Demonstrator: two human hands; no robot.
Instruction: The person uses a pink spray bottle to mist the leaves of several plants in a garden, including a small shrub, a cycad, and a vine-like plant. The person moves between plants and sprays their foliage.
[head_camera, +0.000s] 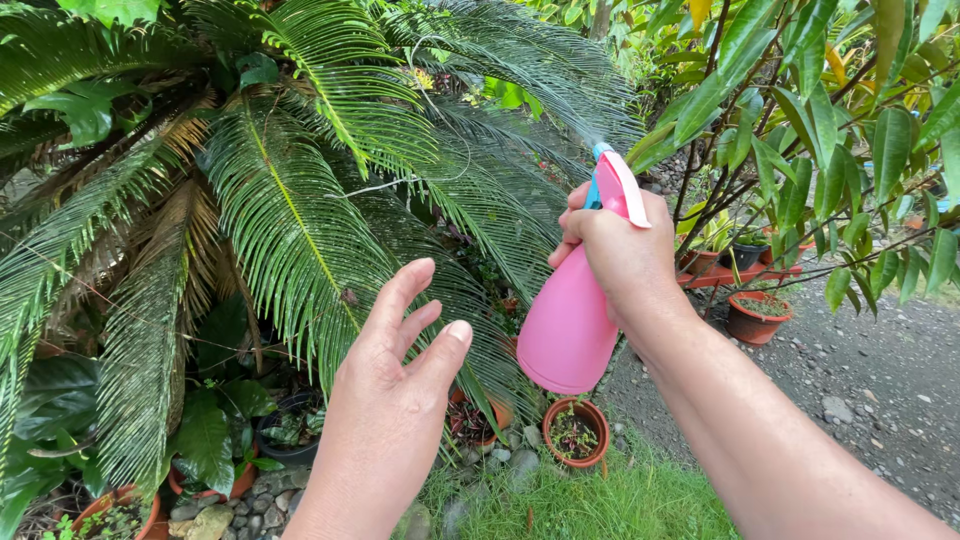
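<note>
- Right hand (622, 250): raised at mid-frame, fingers clamped around the neck and trigger of a pink spray bottle (570, 320); the forearm runs down to the lower right corner.
- Pink spray bottle: held tilted, base toward the lower left and nozzle toward the upper right; a blue nozzle tip (600, 151) sits atop the white-and-pink trigger head. A faint mist shows just above the tip, directed at the fronds.
- Left hand (395, 390): empty, raised in the lower centre with the back toward the camera; fingers (405, 290) apart and slightly curled, touching nothing, just left of the bottle's base and in front of the fronds.
- Cycad palm (290, 200): large plant filling the left and centre, with long feathery green fronds; several lower fronds at left are yellowed and brown.
- Small terracotta pot (575, 432): stands on the ground below the bottle, holding small plants, beside grey stones (520, 465) and a patch of grass (590, 500).
- Black pot (285, 430): sits under the fronds at lower left, near another terracotta pot (120, 515) at the bottom edge.
- Broad-leaved shrub (830, 120): occupies the upper right; beneath it, further terracotta pots (755, 318) stand by a gravel path (880, 370).
</note>
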